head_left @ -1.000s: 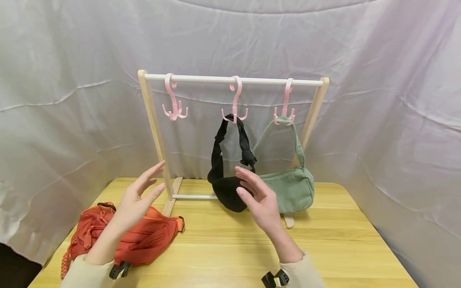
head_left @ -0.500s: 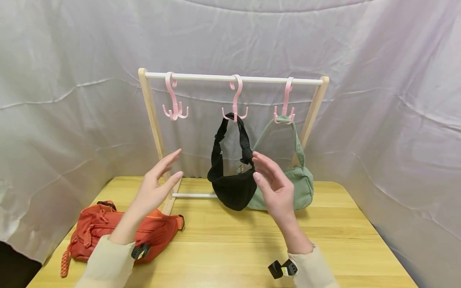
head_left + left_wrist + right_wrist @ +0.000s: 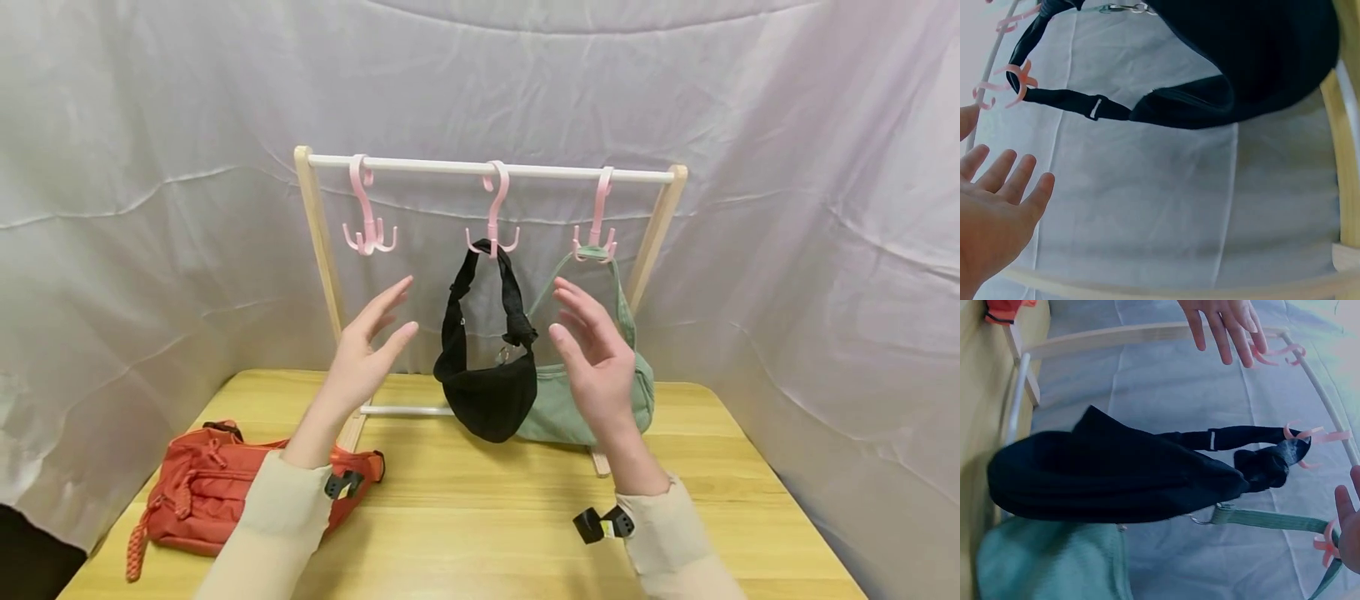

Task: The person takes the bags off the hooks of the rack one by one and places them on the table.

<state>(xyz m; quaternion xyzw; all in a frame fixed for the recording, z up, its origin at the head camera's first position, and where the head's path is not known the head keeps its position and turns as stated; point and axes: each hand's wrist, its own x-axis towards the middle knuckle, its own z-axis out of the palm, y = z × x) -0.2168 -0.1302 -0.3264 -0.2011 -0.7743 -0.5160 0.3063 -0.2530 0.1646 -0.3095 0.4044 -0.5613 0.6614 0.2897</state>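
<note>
My left hand (image 3: 367,358) is held up left of the black bag (image 3: 491,396), fingers extended and nothing in them; its spread fingers show in the left wrist view. On the other side, my right hand (image 3: 600,367) is raised with fingers apart from the thumb, holding nothing, and covers part of the green corduroy bag (image 3: 555,408). The black bag hangs by its knotted strap from the middle pink hook (image 3: 492,208). From the right pink hook (image 3: 599,208) hangs the green bag by its strap. A red waist bag (image 3: 206,492) lies on the table, partly behind my left forearm.
The left pink hook (image 3: 366,208) hangs on the white rail (image 3: 427,166) with nothing on it. Wooden posts (image 3: 318,233) carry the rail at both ends, standing on the wooden table (image 3: 450,517). A grey curtain (image 3: 187,208) surrounds the table.
Both hands have risen and shifted right, the left coming away from above the red bag, the right passing from the black bag to over the green one. The bags stay put.
</note>
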